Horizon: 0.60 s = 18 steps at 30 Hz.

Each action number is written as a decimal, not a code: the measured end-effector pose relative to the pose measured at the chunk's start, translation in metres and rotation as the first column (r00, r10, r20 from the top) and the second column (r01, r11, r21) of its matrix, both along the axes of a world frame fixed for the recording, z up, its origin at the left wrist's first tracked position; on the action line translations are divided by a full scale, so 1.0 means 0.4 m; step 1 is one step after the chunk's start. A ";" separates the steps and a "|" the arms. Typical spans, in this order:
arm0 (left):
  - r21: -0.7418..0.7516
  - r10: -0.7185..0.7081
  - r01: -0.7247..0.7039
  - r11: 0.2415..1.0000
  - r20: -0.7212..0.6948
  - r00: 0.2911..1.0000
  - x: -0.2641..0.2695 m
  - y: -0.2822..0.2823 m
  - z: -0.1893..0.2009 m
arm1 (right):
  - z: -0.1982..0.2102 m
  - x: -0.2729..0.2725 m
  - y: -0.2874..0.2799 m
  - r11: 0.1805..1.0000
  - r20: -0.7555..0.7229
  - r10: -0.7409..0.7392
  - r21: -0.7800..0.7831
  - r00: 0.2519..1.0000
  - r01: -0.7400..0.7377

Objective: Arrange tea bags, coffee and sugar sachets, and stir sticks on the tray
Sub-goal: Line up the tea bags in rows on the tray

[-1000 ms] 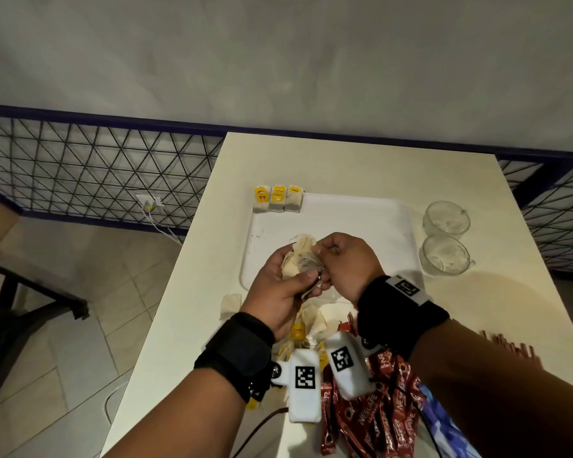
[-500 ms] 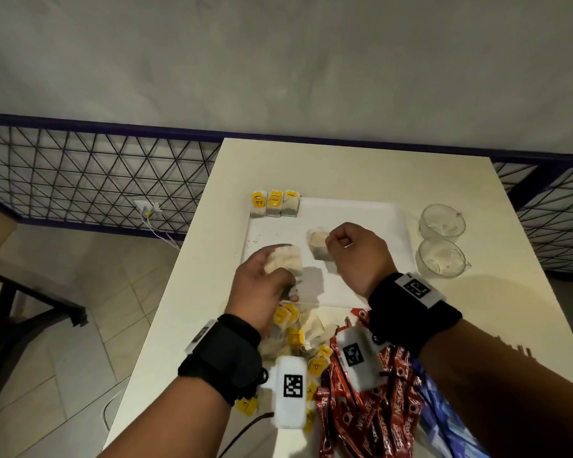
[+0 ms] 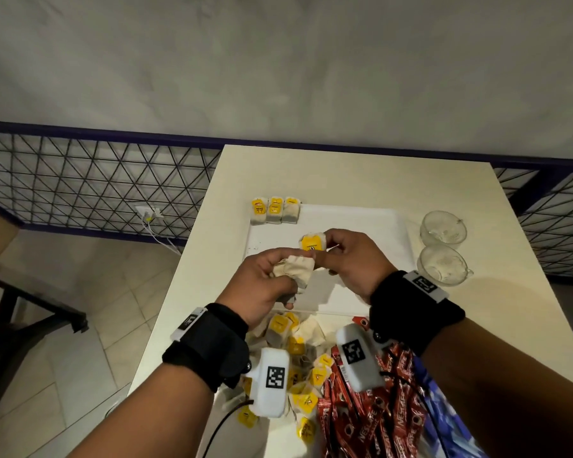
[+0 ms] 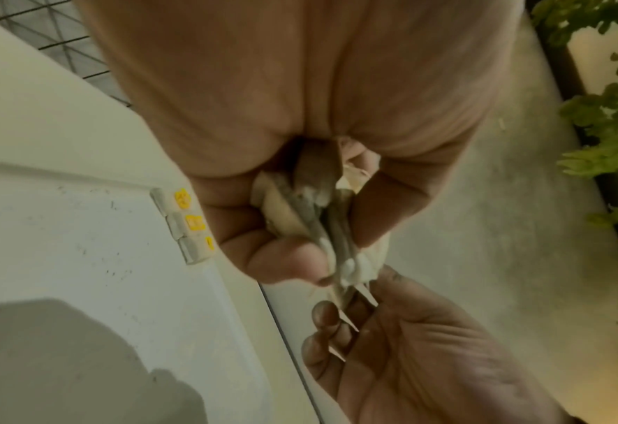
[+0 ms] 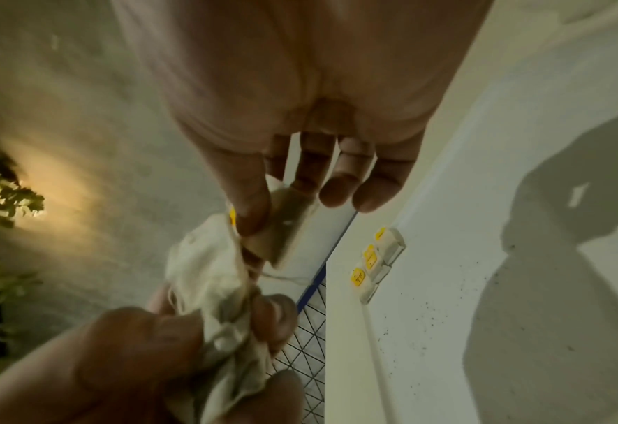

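While the left hand clutches a crumpled bunch of tea bags, the right hand pinches a single tea bag by thumb and forefinger, just beyond the bunch and above the tray. We're in the tea-bag step: three placed bags sit in a row at the tray's far corner, ahead of the left hand. Next, I'd say, the right hand needs to free its bag from any tangled strings and set it beside that row. Coffee sachets wait under the right wrist.
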<state>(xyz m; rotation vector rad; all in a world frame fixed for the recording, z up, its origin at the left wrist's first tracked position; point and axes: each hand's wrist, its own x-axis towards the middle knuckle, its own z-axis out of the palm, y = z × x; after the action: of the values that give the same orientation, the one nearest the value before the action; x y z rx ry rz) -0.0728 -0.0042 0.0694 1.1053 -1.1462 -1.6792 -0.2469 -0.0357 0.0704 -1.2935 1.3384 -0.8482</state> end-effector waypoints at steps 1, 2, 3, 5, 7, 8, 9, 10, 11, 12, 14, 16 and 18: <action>-0.005 0.000 0.000 1.000 0.023 1.000 0.010 -0.007 0.000 | -0.003 0.003 -0.005 1.000 0.008 0.003 0.006 1.000 -0.003; -0.007 0.007 -0.007 1.000 0.045 0.999 0.018 -0.014 0.000 | -0.005 0.005 -0.010 1.000 0.030 0.002 0.028 1.000 -0.003; -0.008 0.018 -0.017 1.000 0.066 0.998 0.027 -0.021 -0.001 | -0.006 0.008 -0.015 0.998 0.052 0.005 0.057 0.999 -0.008; -0.015 0.028 -0.026 1.000 0.109 0.994 0.046 -0.040 -0.009 | -0.016 0.019 -0.033 0.996 0.061 0.026 0.085 0.998 -0.031; -0.020 0.016 -0.012 1.000 0.163 0.986 0.064 -0.062 -0.022 | -0.034 0.037 -0.054 0.996 0.069 0.036 0.084 0.997 -0.041; -0.020 0.001 0.003 1.000 0.199 0.980 0.072 -0.073 -0.031 | -0.042 0.045 -0.065 0.996 0.079 0.026 0.088 0.997 -0.033; -0.018 -0.017 0.022 1.000 0.238 0.971 0.082 -0.091 -0.042 | -0.054 0.052 -0.083 0.995 0.076 0.006 0.096 0.997 -0.014; -0.016 -0.029 0.034 0.999 0.283 0.959 0.091 -0.104 -0.053 | -0.065 0.057 -0.099 0.994 0.060 -0.017 0.107 0.998 0.011; -0.009 -0.029 0.033 0.999 0.325 0.945 0.103 -0.122 -0.067 | -0.078 0.060 -0.122 0.992 0.048 -0.047 0.120 0.998 0.041; -0.002 -0.020 0.023 1.000 0.370 0.929 0.115 -0.135 -0.080 | -0.091 0.061 -0.142 0.988 0.048 -0.074 0.136 0.996 0.067; 0.012 -0.012 0.007 1.000 0.459 0.888 0.141 -0.165 -0.110 | -0.121 0.063 -0.192 0.980 0.047 -0.116 0.168 0.992 0.106; 0.004 -0.033 0.037 0.999 0.565 0.824 0.168 -0.191 -0.142 | -0.159 0.066 -0.251 0.973 -0.012 -0.126 0.192 0.992 0.126; -0.023 -0.061 0.104 0.994 0.679 0.732 0.187 -0.207 -0.164 | -0.194 0.069 -0.304 0.968 -0.066 -0.124 0.213 0.990 0.136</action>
<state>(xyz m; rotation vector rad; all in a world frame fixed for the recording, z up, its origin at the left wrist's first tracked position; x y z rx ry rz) 0.0022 -0.0872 0.0037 1.7299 -1.7041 -1.3005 -0.2193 -0.1575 -0.0072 -1.0726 1.5258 -0.7380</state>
